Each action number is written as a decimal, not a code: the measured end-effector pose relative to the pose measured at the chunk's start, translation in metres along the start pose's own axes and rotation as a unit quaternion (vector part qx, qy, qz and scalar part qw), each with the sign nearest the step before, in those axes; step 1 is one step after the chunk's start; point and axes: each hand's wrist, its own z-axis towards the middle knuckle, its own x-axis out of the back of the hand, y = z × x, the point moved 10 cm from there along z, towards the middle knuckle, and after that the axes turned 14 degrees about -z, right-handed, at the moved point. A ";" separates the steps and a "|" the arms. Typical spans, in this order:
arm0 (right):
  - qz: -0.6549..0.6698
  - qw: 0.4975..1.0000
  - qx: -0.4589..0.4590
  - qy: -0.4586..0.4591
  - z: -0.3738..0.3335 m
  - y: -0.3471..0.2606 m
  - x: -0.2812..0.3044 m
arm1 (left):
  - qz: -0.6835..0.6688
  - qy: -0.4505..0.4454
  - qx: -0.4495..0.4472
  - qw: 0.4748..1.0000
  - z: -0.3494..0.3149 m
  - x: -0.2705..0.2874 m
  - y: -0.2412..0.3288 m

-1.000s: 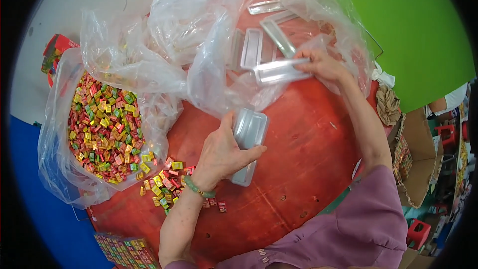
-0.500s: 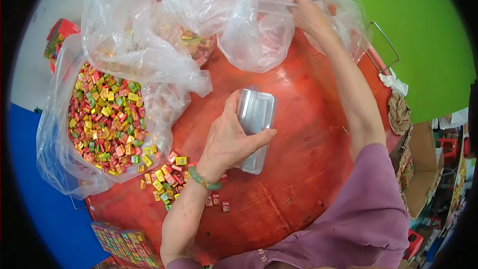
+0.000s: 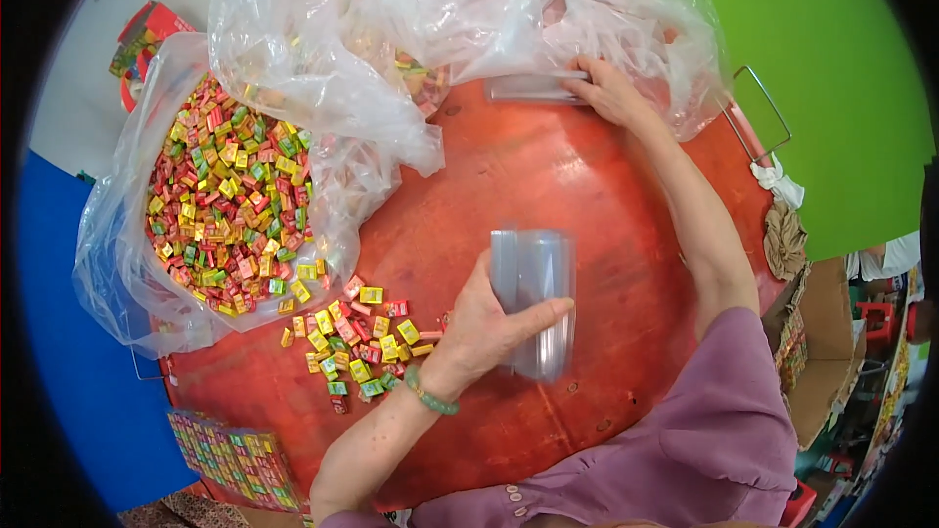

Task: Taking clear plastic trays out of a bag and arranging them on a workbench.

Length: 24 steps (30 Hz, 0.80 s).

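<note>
Clear plastic container [image 3: 540,269], blurred and perhaps more than one nested together, sits in the left hand [image 3: 481,325], its thumb across the top and the fingers mostly hidden along the left side; that hand is half curled, spread about as wide as the container. A second container [image 3: 528,88] reaches out leftward from the right hand [image 3: 614,96], whose thumb and fingers are pinched on its nearest end, with a crumpled clear bag [image 3: 450,15] just beyond. Left of the left hand lies a loose heap of small wrapped pieces [image 3: 360,354], and farther left an open bag [image 3: 108,259] full of them. Both containers look light and thin-walled, springy, smooth enough to slip, and likely to dent if squeezed hard at mid-wall. The long side edges seem the surest hold, thumb opposite fingers; an end pinch should do for a single piece, but could let a stack splay
</note>
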 end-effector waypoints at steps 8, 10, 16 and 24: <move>-0.122 0.990 0.005 0.073 0.046 0.012 0.010 | -0.031 0.014 -0.014 0.999 -0.007 0.001 -0.001; -0.118 0.992 0.030 -0.041 0.020 0.016 0.011 | -0.055 0.015 -0.023 0.998 -0.006 0.005 -0.002; -0.192 0.980 -0.046 -0.023 -0.015 0.094 0.068 | -0.085 0.045 -0.033 0.995 -0.007 0.007 0.002; -0.211 0.971 -0.050 0.102 -0.018 0.100 0.059 | -0.170 0.059 -0.026 0.983 0.004 -0.002 -0.009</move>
